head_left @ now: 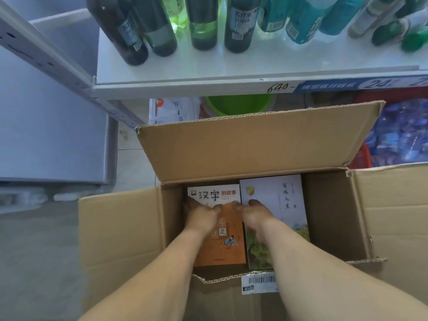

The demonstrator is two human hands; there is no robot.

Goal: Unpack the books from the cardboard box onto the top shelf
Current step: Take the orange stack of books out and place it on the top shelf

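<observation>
An open cardboard box (120,228) stands on the floor below me with its flaps spread. Inside lie two books side by side: an orange-and-white book (222,251) on the left and a pale book with a green landscape (287,205) on the right. My left hand (201,216) lies over the orange book's left part, fingers reaching to its left edge. My right hand (254,215) rests at the seam between the two books, fingertips curled down at the orange book's right edge. A white shelf (231,66) runs above the box.
Several dark green and teal bottles (203,22) stand along the white shelf. A shelf upright (46,59) slants at the left. Behind the box are a green basin (238,105), white packets and a red crate with blue goods (398,135). Grey floor lies left.
</observation>
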